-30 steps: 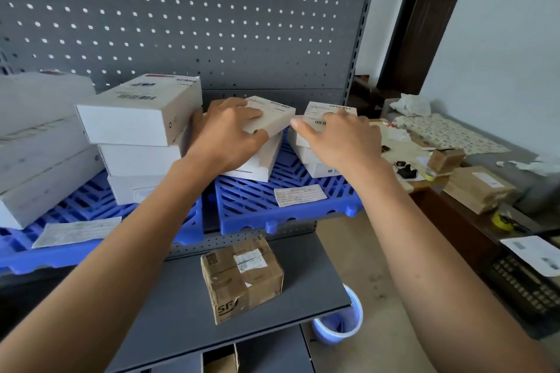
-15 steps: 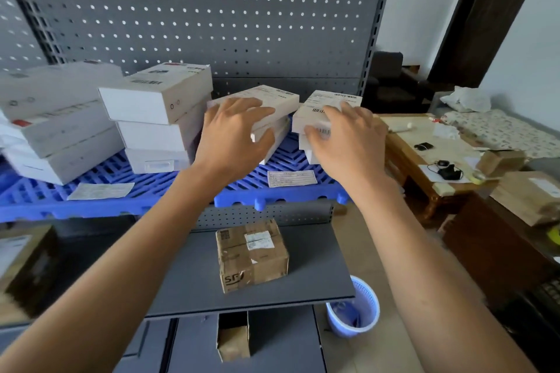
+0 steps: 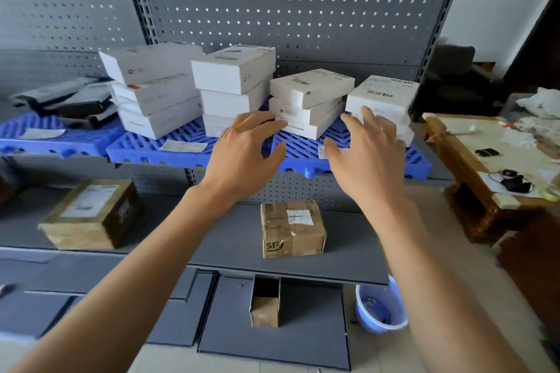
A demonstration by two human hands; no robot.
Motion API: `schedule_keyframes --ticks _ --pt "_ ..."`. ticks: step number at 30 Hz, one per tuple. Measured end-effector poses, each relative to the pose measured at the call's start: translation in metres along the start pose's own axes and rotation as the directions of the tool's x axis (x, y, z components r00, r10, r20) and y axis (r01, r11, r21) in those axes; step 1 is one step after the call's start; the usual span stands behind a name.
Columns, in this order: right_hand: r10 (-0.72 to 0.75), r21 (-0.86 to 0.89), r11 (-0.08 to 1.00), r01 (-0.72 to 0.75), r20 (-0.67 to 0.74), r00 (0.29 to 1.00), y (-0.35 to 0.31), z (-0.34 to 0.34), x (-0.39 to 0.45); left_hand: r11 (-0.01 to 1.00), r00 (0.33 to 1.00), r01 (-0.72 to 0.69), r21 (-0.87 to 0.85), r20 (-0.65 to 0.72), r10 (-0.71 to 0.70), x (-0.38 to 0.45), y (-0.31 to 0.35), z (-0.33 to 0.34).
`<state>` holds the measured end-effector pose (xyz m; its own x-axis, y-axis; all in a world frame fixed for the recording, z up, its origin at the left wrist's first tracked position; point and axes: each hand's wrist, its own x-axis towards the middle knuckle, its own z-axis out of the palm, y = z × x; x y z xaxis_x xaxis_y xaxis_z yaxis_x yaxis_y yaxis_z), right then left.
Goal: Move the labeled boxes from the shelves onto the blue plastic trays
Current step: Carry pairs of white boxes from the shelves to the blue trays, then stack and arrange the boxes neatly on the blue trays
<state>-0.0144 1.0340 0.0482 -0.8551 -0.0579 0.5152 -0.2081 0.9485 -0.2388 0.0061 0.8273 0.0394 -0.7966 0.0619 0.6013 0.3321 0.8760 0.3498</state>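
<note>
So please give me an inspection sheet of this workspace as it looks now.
Surface: grey shelves with pegboard back.
Job's things: four stacks of white boxes on blue trays; two brown boxes on the lower shelf.
Clutter: paper slips on trays, dark flat items on the left tray.
Hands: left hand and right hand open, holding nothing, in front of the trays.
Cables: a dark cable on the side table.
Surroundings: blue basket on the floor, dark doorway on the right.

Off-task items, right side and floor
Wooden counter point(image 3: 460, 160) carries a black cable device point(image 3: 515, 182); lilac basket point(image 3: 380, 309) on floor; dark doorway point(image 3: 536, 48) behind.
</note>
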Motion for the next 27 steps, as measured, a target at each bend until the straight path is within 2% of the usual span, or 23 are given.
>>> schedule_keyframes --ticks 5,12,20,27 --pt "-0.036 0.058 0.998 0.033 0.055 0.998 -0.059 0.008 -0.027 0.996 0.996 0.082 0.017 0.032 -0.083 -0.044 -0.038 -0.043" --pt "-0.109 0.149 0.985 0.089 0.134 0.985 -0.187 0.026 -0.078 0.981 0.985 0.167 0.1 0.02 -0.169 -0.123 -0.116 -0.137" --pt "-0.269 0.3 0.928 0.221 0.131 0.954 -0.323 0.04 -0.123 0.957 0.972 0.228 0.177 0.015 -0.234 -0.201 -0.2 -0.232" --pt "-0.376 0.324 0.892 0.314 0.149 0.915 -0.404 0.06 -0.132 0.912 0.934 0.351 0.211 -0.014 -0.356 -0.238 -0.266 -0.276"
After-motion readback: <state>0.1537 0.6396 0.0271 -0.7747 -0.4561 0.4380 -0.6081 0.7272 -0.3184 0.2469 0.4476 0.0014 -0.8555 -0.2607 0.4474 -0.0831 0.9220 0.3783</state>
